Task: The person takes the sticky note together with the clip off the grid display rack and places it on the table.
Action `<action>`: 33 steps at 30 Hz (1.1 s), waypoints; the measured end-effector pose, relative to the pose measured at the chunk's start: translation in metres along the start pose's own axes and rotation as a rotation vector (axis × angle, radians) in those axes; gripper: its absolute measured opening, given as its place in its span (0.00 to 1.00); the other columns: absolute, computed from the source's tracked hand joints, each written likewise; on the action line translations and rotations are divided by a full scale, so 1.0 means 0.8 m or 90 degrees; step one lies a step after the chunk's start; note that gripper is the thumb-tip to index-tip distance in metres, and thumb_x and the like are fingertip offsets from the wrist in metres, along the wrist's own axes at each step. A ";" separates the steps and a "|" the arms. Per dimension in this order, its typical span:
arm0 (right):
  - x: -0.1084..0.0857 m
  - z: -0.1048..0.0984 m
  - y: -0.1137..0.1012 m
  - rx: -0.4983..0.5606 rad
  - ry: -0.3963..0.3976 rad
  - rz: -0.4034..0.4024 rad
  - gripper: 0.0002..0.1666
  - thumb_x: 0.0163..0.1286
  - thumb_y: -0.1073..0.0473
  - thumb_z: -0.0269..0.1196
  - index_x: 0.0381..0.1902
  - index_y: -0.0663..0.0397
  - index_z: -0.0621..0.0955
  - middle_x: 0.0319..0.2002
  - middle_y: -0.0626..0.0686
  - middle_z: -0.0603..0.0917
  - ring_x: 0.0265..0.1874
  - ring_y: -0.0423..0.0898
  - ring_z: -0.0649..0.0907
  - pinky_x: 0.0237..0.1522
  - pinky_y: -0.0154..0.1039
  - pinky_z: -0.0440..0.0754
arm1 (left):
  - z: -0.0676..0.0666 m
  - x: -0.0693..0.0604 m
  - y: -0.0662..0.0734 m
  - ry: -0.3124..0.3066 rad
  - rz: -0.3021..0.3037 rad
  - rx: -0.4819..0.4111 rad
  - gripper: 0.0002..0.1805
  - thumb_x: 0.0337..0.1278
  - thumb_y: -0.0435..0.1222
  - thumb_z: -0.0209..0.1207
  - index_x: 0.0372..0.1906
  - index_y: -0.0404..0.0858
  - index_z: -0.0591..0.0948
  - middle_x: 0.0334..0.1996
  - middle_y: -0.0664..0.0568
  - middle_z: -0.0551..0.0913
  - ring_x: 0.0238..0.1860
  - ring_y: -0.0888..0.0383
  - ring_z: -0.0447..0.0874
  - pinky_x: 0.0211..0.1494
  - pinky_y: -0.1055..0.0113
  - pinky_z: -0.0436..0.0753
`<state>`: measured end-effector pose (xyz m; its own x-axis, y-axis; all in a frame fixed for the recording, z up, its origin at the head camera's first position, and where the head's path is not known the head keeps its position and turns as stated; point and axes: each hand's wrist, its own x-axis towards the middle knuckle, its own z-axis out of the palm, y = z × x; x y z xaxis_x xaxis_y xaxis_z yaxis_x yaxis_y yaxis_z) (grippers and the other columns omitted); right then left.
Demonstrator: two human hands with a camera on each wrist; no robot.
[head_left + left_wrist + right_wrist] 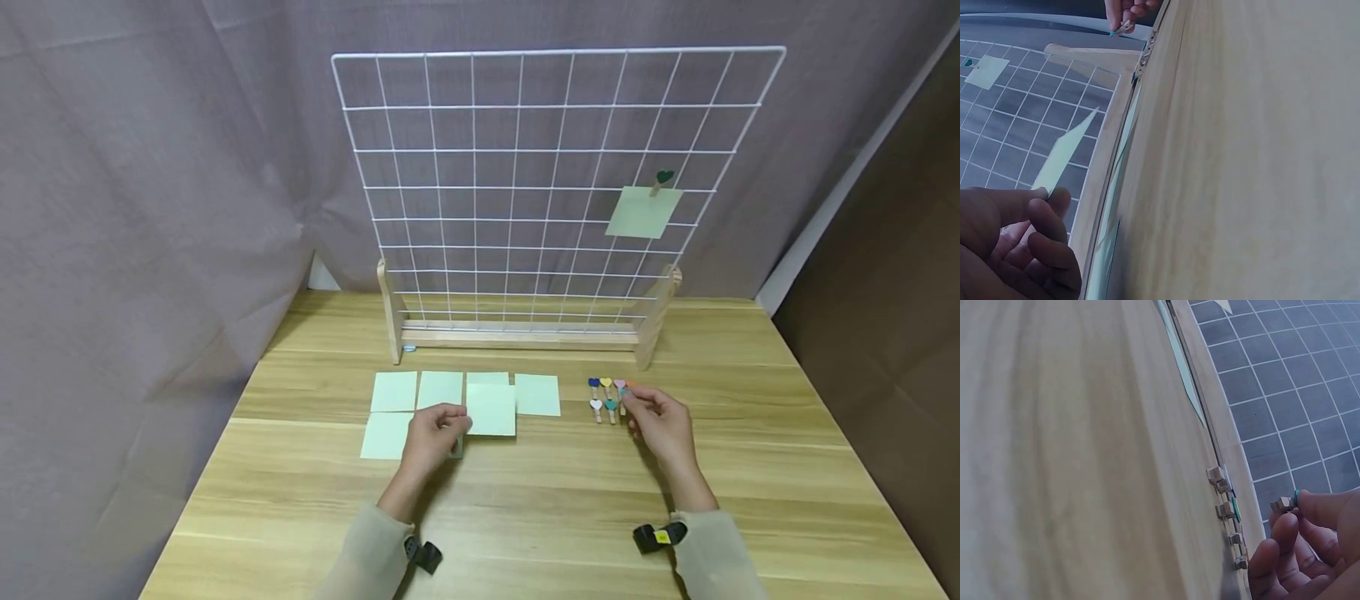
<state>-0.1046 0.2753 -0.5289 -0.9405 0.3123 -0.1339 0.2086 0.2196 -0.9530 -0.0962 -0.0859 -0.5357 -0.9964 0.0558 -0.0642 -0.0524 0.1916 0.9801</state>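
My left hand (432, 437) pinches a pale green paper square (492, 410) by its edge, raised above the other paper squares; the left wrist view shows this sheet (1063, 156) between thumb and fingers. Several more squares (537, 395) lie in rows on the table, partly covered by the hand. In my right hand (663, 427), thumb and finger grip a small wooden clothespin (1285, 504) with a teal-green tip. Just left of that hand lie several heart-topped clothespins (596, 408) in blue, yellow, pink, white and teal, some of them partly hidden by the fingers.
Behind the papers stands a white wire grid (558, 52) in a wooden base (517, 340). On its right side hangs a green paper square (643, 213), held by a clothespin with a dark green heart (663, 177). Grey cloth (187, 208) hangs behind.
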 end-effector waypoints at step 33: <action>0.003 -0.005 0.011 -0.050 -0.047 0.044 0.22 0.79 0.58 0.64 0.61 0.72 0.80 0.30 0.47 0.86 0.21 0.38 0.79 0.20 0.33 0.80 | 0.000 -0.020 -0.014 -0.045 -0.064 -0.006 0.14 0.67 0.27 0.63 0.55 0.28 0.83 0.17 0.45 0.82 0.10 0.64 0.72 0.13 0.73 0.72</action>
<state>-0.1041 0.2818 -0.5364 -0.9395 0.2614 -0.2214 0.2920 0.2731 -0.9166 -0.0794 -0.0887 -0.5460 -0.9790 0.1051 -0.1749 -0.1527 0.1908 0.9697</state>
